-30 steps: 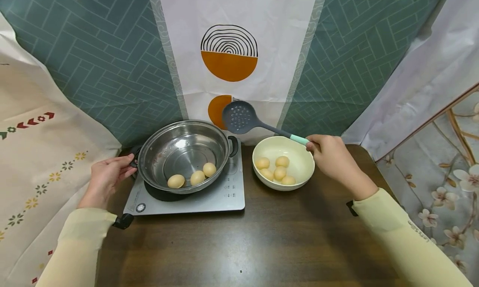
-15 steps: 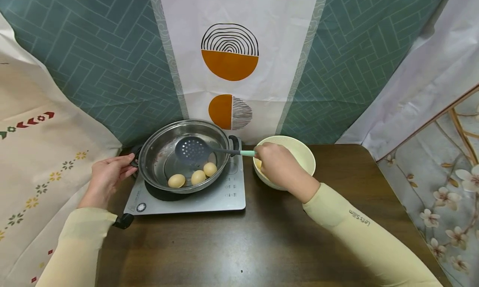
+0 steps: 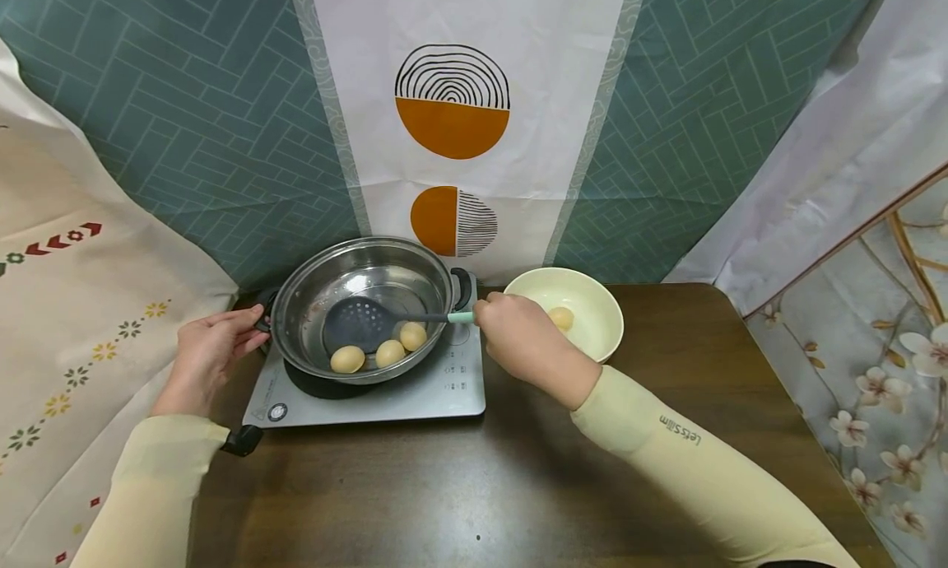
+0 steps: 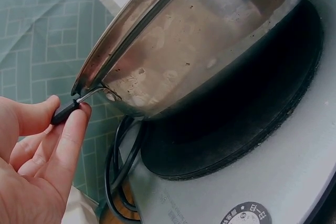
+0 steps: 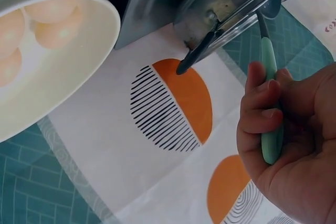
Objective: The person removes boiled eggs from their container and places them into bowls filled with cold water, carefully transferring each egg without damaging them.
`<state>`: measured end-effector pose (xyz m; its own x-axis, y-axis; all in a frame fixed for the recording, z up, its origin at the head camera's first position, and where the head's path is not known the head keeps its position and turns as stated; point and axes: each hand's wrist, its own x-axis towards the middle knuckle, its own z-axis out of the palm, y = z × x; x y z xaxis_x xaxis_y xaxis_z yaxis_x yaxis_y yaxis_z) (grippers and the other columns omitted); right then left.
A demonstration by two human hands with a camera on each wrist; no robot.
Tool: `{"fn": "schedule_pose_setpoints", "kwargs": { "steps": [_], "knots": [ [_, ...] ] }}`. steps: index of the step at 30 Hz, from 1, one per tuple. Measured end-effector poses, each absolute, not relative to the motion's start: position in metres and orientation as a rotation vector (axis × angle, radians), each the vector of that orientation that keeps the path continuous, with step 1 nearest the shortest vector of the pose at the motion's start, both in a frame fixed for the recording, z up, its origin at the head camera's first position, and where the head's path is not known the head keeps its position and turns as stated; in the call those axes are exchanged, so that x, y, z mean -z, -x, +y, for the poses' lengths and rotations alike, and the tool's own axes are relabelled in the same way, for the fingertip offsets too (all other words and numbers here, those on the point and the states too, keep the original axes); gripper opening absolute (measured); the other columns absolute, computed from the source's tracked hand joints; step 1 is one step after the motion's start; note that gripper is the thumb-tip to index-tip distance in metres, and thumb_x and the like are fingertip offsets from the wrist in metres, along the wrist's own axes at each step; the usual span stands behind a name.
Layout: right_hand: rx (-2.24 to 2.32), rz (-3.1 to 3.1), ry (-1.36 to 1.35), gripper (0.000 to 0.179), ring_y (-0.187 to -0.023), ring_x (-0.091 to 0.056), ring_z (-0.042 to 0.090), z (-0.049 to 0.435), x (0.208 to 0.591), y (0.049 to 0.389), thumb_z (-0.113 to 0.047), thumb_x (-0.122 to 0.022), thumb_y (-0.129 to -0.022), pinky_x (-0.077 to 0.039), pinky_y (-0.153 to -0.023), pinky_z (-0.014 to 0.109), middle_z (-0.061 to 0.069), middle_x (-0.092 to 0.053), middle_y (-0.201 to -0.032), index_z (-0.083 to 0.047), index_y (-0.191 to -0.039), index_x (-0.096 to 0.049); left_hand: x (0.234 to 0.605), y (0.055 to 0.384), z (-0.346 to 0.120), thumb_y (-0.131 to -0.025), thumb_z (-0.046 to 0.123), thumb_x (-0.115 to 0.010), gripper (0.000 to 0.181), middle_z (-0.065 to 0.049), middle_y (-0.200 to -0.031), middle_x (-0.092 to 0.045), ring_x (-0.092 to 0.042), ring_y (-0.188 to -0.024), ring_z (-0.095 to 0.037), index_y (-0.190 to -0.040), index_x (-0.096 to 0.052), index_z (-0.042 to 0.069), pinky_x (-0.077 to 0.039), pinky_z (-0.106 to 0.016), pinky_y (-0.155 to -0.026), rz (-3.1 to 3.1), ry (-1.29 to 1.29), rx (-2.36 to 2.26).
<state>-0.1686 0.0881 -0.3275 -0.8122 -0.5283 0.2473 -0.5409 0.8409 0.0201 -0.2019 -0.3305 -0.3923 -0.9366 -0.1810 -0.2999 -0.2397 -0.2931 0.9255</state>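
Inside the steel pan point(image 3: 370, 259) lie three pale brown eggs point(image 3: 347, 359) along its near side. My left hand point(image 3: 206, 356) pinches the pan's black side handle point(image 4: 64, 114) between thumb and fingers. My right hand point(image 3: 529, 337) grips the mint-green handle point(image 5: 269, 56) of a grey skimmer point(image 3: 355, 319). Its perforated head is down in the pan, just behind the eggs; whether it touches them I cannot tell. To the right, a cream bowl point(image 3: 603, 313) holds more eggs point(image 3: 560, 318), several of them showing in the right wrist view; my right hand partly hides the bowl.
The pan stands on a silver induction cooktop point(image 3: 429, 399) on a dark wooden table point(image 3: 415, 494). A black cable point(image 4: 113, 177) loops beside the cooktop. Patterned cloth point(image 3: 474, 132) hangs close behind, with more cloth at both sides.
My right hand has swung left from beyond the bowl, bringing the skimmer down into the pan and toward the near-left eggs. My left hand keeps its hold on the handle.
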Motion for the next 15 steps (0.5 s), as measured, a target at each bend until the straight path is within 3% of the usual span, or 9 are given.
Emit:
{"fn": "schedule_pose_setpoints", "kwargs": {
  "steps": [15],
  "knots": [
    [-0.183,-2.908,-0.875,0.013,-0.064,-0.054,0.014,0.0803,0.3215,0.1634,-0.001,-0.061,-0.079,-0.051,-0.055,0.027,0.002,-0.063,-0.073,-0.011,-0.085,-0.068,0.3936,0.2024,-0.3306,-0.077,0.013,-0.076,0.008,0.001,-0.075,-0.072,-0.069,-0.062,-0.013,-0.085,-0.075,0.01,-0.061,-0.025,-0.062,1.879,0.589,-2.416]
  ]
}}
